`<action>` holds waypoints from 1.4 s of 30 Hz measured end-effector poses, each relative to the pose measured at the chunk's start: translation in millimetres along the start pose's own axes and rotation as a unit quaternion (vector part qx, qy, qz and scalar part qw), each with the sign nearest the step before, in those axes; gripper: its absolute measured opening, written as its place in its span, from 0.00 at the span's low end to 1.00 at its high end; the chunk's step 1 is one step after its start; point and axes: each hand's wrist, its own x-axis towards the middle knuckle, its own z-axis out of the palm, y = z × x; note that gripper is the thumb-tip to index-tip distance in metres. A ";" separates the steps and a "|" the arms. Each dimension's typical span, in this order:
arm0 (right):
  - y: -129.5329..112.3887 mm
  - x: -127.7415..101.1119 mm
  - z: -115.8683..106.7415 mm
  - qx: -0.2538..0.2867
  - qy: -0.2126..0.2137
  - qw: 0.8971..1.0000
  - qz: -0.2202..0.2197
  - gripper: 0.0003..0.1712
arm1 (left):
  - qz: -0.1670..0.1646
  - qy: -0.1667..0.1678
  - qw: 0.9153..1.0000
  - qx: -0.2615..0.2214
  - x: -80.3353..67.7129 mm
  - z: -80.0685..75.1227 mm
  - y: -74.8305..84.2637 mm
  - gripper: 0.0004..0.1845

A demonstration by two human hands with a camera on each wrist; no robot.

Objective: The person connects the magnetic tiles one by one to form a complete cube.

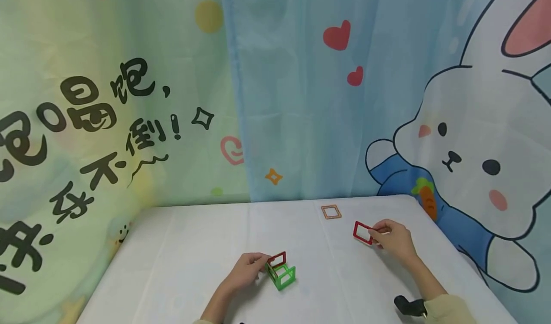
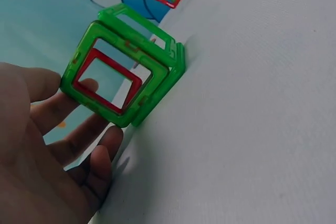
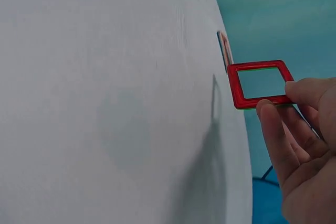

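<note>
My left hand [image 1: 248,270] grips the edge of a small structure of joined square magnetic tiles. Its green tiles [image 2: 152,43] stand at angles to each other, and a red tile [image 1: 277,259] rises at the back. In the left wrist view the thumb and fingers pinch the corner of one green frame, through which the red one shows. Farther right, my right hand [image 1: 395,240] pinches a single red square tile [image 3: 236,87] by one side between thumb and fingers. That tile is raised above the table, its shadow falling below.
An orange square tile [image 1: 331,212] lies flat near the table's back edge, between the hands and beyond them. The white-covered table [image 1: 172,247] meets a printed curtain [image 1: 292,123] behind. A black strap piece [image 1: 410,307] sits at the right wrist.
</note>
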 end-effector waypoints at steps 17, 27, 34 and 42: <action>-54.9 -29.2 50.9 0.052 -0.028 0.998 -0.037 0.05 | 0.009 -0.037 0.999 -0.014 -2.3 -5.5 -3.4 0.17; -77.5 -44.6 78.0 0.082 -0.051 0.994 -0.044 0.05 | 0.010 -0.056 0.998 -0.016 -7.6 -7.0 -3.7 0.17; -90.5 -53.3 91.9 0.097 -0.075 0.990 -0.067 0.06 | 0.014 -0.055 0.998 -0.002 -6.0 -7.2 -6.9 0.16; -99.7 -56.0 107.8 0.112 -0.098 0.985 -0.089 0.06 | 0.027 -0.052 0.998 -0.006 -7.5 -6.9 -6.9 0.14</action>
